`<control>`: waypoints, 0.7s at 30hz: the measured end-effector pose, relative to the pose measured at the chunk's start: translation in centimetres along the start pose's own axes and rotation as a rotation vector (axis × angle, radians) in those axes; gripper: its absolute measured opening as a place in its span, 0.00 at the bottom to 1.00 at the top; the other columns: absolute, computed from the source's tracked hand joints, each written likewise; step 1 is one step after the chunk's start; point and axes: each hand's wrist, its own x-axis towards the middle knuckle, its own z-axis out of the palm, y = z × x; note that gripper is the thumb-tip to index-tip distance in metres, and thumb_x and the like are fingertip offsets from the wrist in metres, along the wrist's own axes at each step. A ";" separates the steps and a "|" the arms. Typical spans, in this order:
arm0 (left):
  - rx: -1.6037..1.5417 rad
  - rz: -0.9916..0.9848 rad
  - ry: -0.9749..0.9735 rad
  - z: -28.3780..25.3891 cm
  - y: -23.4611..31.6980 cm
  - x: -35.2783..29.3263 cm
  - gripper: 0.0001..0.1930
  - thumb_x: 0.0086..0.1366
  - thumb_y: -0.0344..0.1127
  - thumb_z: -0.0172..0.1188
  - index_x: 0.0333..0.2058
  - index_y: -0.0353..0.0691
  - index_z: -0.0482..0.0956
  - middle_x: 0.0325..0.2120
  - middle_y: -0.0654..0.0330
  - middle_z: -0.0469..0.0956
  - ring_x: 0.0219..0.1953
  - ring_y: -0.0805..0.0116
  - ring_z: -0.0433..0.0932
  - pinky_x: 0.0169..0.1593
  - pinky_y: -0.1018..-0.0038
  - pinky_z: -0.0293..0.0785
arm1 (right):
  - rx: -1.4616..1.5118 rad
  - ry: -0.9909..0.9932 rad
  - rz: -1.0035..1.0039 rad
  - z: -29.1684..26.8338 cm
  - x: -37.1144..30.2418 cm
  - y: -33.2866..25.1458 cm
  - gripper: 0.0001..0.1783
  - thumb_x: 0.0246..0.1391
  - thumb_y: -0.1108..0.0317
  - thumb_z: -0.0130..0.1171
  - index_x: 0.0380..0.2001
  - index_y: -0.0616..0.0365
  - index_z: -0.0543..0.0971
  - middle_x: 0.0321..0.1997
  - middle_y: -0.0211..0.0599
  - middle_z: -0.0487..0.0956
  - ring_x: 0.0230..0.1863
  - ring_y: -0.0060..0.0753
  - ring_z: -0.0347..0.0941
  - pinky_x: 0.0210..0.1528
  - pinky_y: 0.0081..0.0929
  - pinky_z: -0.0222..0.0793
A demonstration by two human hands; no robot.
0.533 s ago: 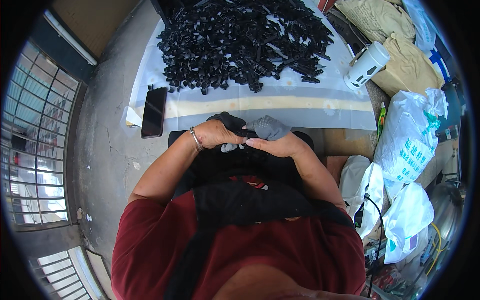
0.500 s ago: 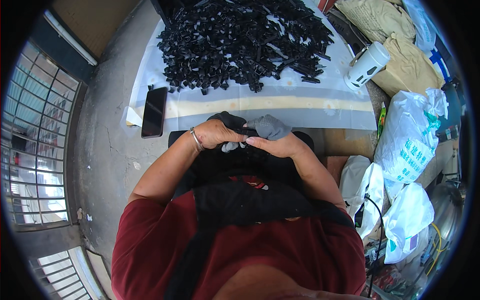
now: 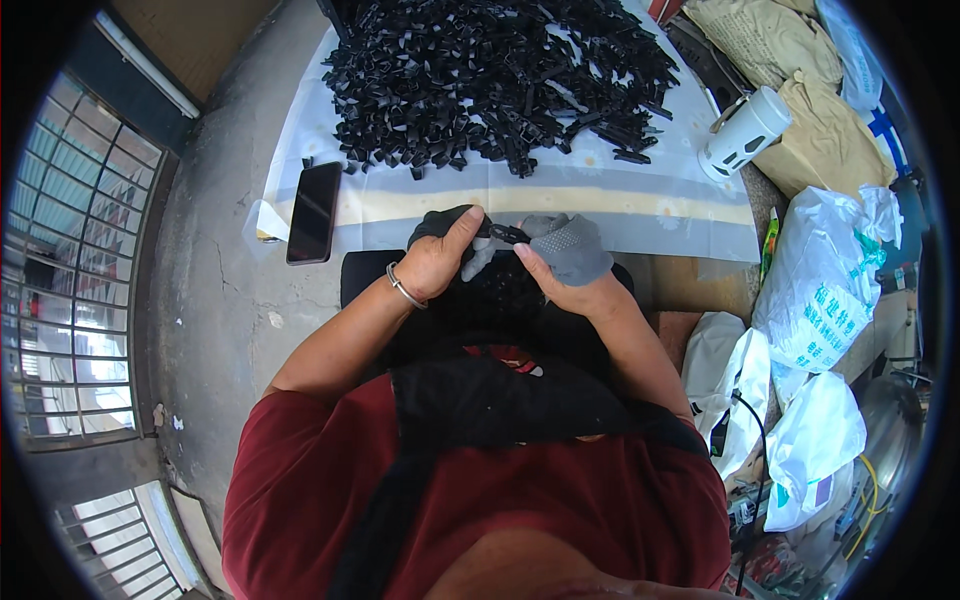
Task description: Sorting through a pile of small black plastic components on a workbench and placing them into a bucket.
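My left hand (image 3: 442,255), with a metal bracelet on the wrist, and my right hand (image 3: 562,262), partly covered by a grey dotted glove, meet in front of my chest. Both pinch a small black plastic part (image 3: 505,235) between the fingertips. Under the hands lies a black tray or cushion (image 3: 495,295) on my lap. Further out, a big heap of black plastic parts (image 3: 500,75) covers a white sheet (image 3: 600,195) spread on the floor.
A black phone (image 3: 313,211) lies on the sheet's left edge. A white cup with a dark pattern (image 3: 742,133) lies at the right. Tan sacks (image 3: 800,110) and white plastic bags (image 3: 815,290) crowd the right side. A barred window (image 3: 70,270) is at left.
My hands have shifted slightly; the left thumb now sits over the small black part and the gloved right hand has turned a little.
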 end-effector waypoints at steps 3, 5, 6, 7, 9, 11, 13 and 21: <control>0.160 -0.008 -0.096 -0.7 1.4 0.2 0.22 0.65 0.50 0.41 0.30 0.35 0.73 0.19 0.61 0.71 0.22 0.71 0.67 0.29 0.74 0.65 | -0.157 -0.118 -0.012 -0.5 0.0 -0.4 0.11 0.49 0.66 0.56 0.35 0.60 0.75 0.32 0.40 0.76 0.36 0.41 0.72 0.39 0.31 0.66; 0.162 0.023 -0.116 -0.5 2.1 0.2 0.22 0.65 0.50 0.41 0.29 0.35 0.73 0.18 0.60 0.71 0.22 0.70 0.67 0.29 0.73 0.65 | -0.085 0.003 -0.103 -0.4 0.0 -0.3 0.11 0.48 0.66 0.56 0.35 0.59 0.75 0.32 0.39 0.76 0.36 0.42 0.72 0.39 0.32 0.66; 0.165 0.056 -0.127 -0.4 2.3 0.2 0.22 0.65 0.50 0.41 0.29 0.35 0.73 0.18 0.60 0.71 0.22 0.70 0.67 0.29 0.73 0.65 | -0.084 0.003 -0.105 -0.5 0.1 -0.4 0.11 0.48 0.66 0.56 0.35 0.59 0.75 0.32 0.39 0.76 0.36 0.42 0.72 0.39 0.32 0.66; 0.166 0.057 -0.124 -0.5 2.0 0.3 0.22 0.65 0.50 0.41 0.29 0.35 0.73 0.18 0.60 0.71 0.22 0.70 0.67 0.29 0.73 0.65 | -0.119 -0.022 -0.103 -0.5 0.1 -0.4 0.11 0.48 0.65 0.56 0.35 0.59 0.75 0.33 0.39 0.76 0.36 0.42 0.71 0.39 0.32 0.66; 0.194 0.084 -0.134 -0.4 1.4 0.5 0.22 0.65 0.49 0.41 0.29 0.34 0.73 0.18 0.59 0.71 0.22 0.69 0.67 0.29 0.73 0.66 | -0.153 -0.045 -0.098 -0.7 0.1 -0.6 0.11 0.48 0.65 0.57 0.35 0.59 0.76 0.33 0.39 0.76 0.37 0.42 0.71 0.40 0.32 0.66; 0.194 0.027 -0.142 -0.6 1.9 0.5 0.22 0.65 0.49 0.41 0.29 0.34 0.73 0.19 0.59 0.71 0.23 0.69 0.68 0.30 0.73 0.66 | -0.108 -0.044 -0.051 -0.9 0.1 -0.9 0.12 0.48 0.64 0.57 0.34 0.58 0.76 0.35 0.39 0.76 0.37 0.42 0.71 0.41 0.33 0.65; 0.194 -0.029 -0.149 -0.7 2.2 0.5 0.21 0.65 0.49 0.42 0.30 0.34 0.73 0.19 0.58 0.71 0.24 0.69 0.68 0.31 0.73 0.66 | -0.122 -0.040 -0.061 -0.9 -0.2 -0.6 0.12 0.48 0.64 0.57 0.34 0.58 0.76 0.35 0.39 0.76 0.37 0.41 0.71 0.41 0.33 0.65; 0.275 0.245 -0.055 0.5 2.0 0.4 0.19 0.65 0.43 0.41 0.29 0.33 0.73 0.25 0.48 0.75 0.28 0.51 0.73 0.33 0.66 0.68 | -0.398 -0.114 -0.110 -0.3 0.1 -1.5 0.11 0.46 0.64 0.57 0.33 0.58 0.76 0.33 0.39 0.76 0.36 0.44 0.71 0.39 0.35 0.65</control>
